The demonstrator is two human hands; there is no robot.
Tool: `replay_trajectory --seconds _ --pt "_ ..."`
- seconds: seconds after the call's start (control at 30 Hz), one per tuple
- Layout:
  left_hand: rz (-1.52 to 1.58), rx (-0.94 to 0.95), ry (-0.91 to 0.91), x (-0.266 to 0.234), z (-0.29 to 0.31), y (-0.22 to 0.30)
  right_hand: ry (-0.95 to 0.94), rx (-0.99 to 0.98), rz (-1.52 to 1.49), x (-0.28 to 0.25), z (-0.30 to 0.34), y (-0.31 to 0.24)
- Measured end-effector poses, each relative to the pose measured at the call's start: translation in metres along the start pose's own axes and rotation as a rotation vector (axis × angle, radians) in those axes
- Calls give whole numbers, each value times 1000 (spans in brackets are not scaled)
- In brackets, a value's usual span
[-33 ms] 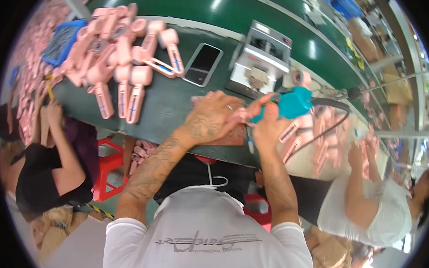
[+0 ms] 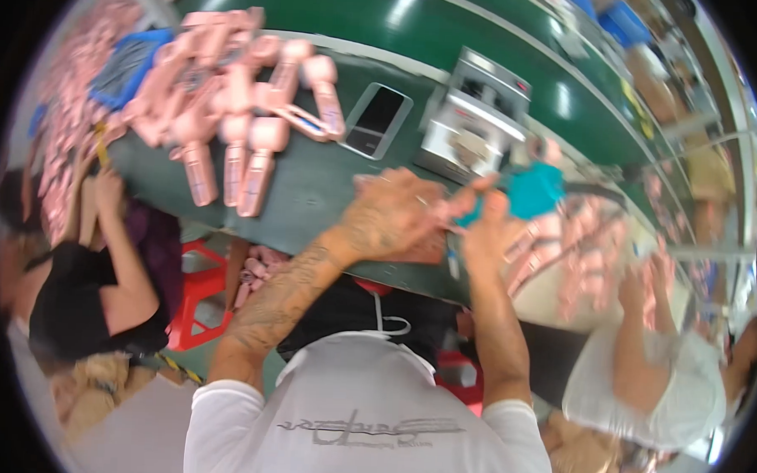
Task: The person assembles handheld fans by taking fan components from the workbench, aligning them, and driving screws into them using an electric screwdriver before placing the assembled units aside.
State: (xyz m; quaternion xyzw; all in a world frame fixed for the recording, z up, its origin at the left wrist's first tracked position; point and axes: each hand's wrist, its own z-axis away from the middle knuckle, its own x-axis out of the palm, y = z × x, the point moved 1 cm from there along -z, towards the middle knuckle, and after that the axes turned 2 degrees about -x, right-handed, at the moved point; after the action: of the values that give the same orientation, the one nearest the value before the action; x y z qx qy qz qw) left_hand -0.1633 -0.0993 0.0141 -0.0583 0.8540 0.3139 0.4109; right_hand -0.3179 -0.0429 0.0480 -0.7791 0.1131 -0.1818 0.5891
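Note:
My right hand [image 2: 485, 232] is closed round a teal corded hand tool [image 2: 536, 190]; motion blur hides its exact kind. Its working end points left, toward my left hand [image 2: 392, 216]. The fingers of that hand are curled over a pink piece [image 2: 362, 181], which is mostly covered and shows only at its edge. Both hands meet above a reddish-brown pad [image 2: 428, 252] near the table's front edge. A pink handheld fan [image 2: 257, 165] lies left of my hands, one of several.
A heap of pink fan bodies [image 2: 234, 81] fills the back left, beside a blue bin [image 2: 126, 73]. Behind my hands are a phone [image 2: 377, 120] and a silver bench machine [image 2: 474, 115]. More pink fans [image 2: 582, 244] lie right. People work on both sides; a red stool [image 2: 197, 301] stands left.
The whole view has shifted, so the bench and its things appear slightly farther right and lower. Both hands keep their grips, and the teal tool stays close to the left hand.

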Motion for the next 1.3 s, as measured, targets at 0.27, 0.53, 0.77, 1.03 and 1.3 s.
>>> replay_trajectory --seconds 0.27,0.53,0.77,1.03,1.3 --pt "121 -422 488 -85 63 7 130 -118 -298 -43 66 -43" --pt "-574 -655 1084 -204 212 -202 235 -50 -122 -63 105 -39" --pt "-672 -677 981 -209 185 -186 87 -59 -112 -62 99 -48" --pt "328 -33 52 68 -65 83 133 -75 -77 -78 116 -54" --pt "224 -118 -147 158 -103 78 203 -58 14 -87 127 -58"
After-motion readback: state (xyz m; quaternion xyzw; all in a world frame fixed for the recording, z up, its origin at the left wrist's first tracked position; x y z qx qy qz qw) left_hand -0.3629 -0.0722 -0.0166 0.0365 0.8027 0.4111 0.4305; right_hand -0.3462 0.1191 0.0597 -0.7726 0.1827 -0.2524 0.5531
